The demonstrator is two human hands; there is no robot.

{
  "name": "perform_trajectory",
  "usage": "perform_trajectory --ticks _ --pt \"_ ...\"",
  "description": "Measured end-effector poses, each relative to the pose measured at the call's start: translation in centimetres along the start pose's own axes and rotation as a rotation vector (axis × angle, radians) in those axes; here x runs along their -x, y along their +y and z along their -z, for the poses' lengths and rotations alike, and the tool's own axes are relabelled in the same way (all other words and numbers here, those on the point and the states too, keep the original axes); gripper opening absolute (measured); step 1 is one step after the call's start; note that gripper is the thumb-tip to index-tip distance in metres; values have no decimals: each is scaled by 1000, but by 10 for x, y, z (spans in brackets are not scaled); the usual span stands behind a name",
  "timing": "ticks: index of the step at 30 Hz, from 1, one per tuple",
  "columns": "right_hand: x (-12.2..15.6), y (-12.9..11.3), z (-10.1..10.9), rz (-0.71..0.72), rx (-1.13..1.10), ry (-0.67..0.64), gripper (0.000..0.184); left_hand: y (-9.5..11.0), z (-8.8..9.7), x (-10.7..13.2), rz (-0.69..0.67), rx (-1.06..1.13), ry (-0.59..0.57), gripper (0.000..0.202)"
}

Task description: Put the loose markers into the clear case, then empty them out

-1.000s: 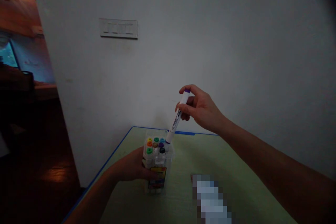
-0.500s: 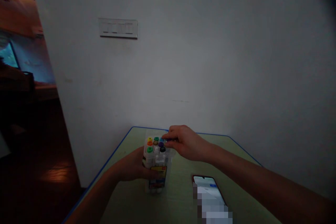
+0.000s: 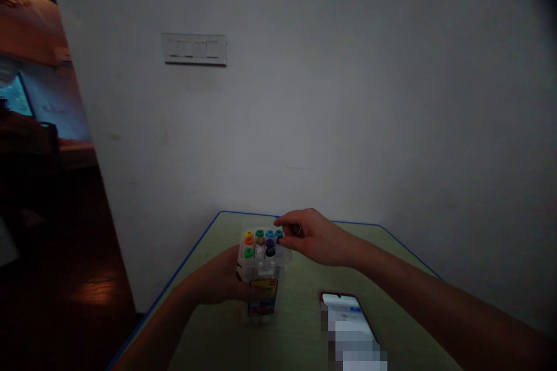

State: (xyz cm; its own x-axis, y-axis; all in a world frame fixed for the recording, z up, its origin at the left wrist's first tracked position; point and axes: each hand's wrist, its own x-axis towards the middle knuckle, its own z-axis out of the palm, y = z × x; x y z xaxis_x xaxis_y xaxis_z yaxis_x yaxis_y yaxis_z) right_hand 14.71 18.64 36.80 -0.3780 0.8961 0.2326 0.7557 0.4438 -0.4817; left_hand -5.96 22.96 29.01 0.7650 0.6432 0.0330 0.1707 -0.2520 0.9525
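My left hand [image 3: 228,278] is wrapped round the left side of a clear plastic marker case [image 3: 263,271], its thumb across the front label. The case stands upright on the table, and several markers [image 3: 260,242] show their yellow, orange, green, brown, white, blue, purple and black caps at the top. Over the right edge of the case, my right hand [image 3: 311,236] has its thumb and index finger apart, with nothing visible between them. The thumb tip is close to a blue cap at the right; whether it touches cannot be made out.
A phone [image 3: 348,319] with a lit screen lies on the green table [image 3: 300,307], right of the case. The blue table edge meets a pale wall [image 3: 339,98] carrying a switch plate [image 3: 194,49]. A dim room opens at the left.
My right thumb and index finger have spread apart above the caps, and the blue caps at the back right now show more fully. My left hand keeps its hold on the case.
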Motion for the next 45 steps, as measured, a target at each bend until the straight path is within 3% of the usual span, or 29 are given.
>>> perform_trajectory --ticks 17,40,45 --pt "-5 6 0 -17 -70 -54 30 6 -2 2 23 -23 -2 50" --pt "-6 9 -3 -28 -39 -20 23 -1 1 0 16 -101 2 49" --pt "-4 9 0 0 -35 -27 24 2 -1 1 24 -29 -4 51"
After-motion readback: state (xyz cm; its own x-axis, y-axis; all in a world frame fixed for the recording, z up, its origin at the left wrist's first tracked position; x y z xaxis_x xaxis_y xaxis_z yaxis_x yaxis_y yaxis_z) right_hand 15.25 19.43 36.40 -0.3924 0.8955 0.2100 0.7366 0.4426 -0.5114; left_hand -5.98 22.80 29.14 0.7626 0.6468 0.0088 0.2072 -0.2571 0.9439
